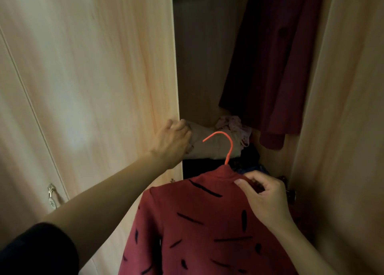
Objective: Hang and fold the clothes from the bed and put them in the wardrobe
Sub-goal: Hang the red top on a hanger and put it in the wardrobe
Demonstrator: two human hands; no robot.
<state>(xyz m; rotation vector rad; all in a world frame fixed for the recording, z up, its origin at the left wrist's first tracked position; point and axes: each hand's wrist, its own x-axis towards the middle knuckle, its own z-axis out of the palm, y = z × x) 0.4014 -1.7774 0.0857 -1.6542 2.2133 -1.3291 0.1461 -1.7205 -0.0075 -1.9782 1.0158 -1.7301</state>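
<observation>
1. Hanging step: the right hand [264,197] pinches the red top [197,233] at its collar, with the orange hanger [226,146] inside it, before the open wardrobe [197,56].
2. The left hand [172,141] seems to grip the door [104,87] edge.
3. Next, the hook must be lifted onto a rail, which is out of view.

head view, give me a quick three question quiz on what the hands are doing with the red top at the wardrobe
1. True or false: the orange hanger carrying the red top is already hooked on a rail.
2. What does the left hand grip? A the wardrobe door by its edge; B the hanger's hook; C the red top.
3. Fill in: the right hand pinches the red top near its ____.
Key: 1 false, the hook is free in the air; 2 A; 3 collar.
</observation>
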